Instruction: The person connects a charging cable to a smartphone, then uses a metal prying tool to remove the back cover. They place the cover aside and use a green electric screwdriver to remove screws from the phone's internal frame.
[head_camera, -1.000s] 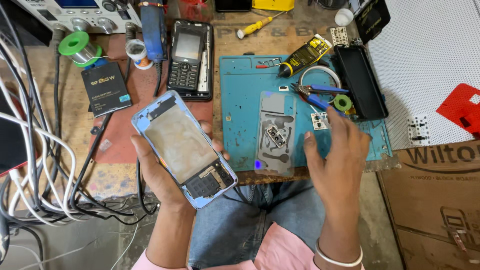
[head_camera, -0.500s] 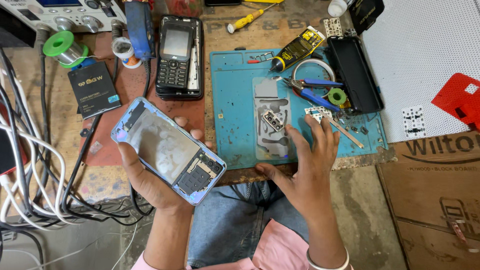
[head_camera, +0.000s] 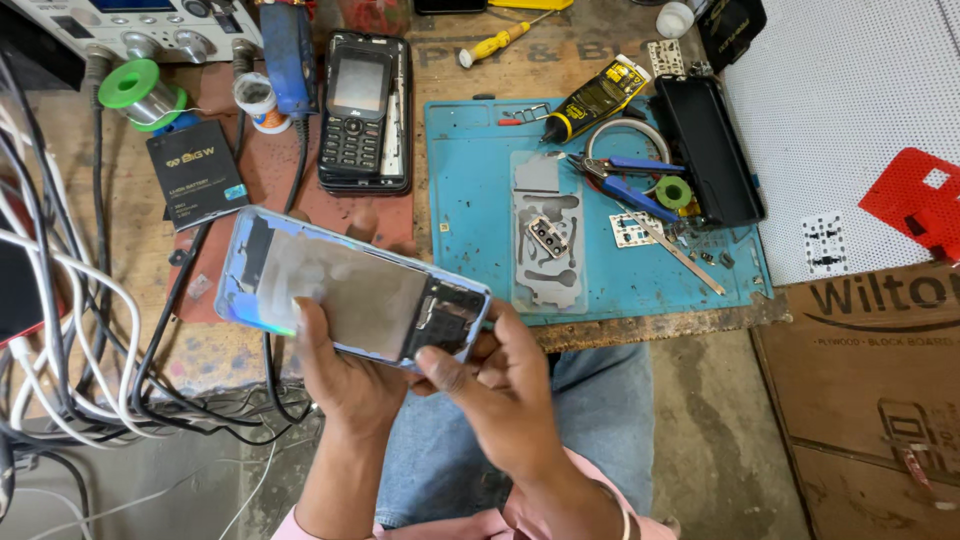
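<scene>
Both hands grip the opened phone above the worktop: left hand fingers curl beneath it, right hand fingers pinch its near end. Best kept level, pressure light.

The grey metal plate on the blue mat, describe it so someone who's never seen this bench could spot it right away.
Find the blue work mat on the wooden bench, right of the black keypad phone. The grey metal plate lies flat near the mat's middle, left of the blue-handled pliers. It is the mat's one large pale grey sheet, tall and full of cut-outs.
</scene>
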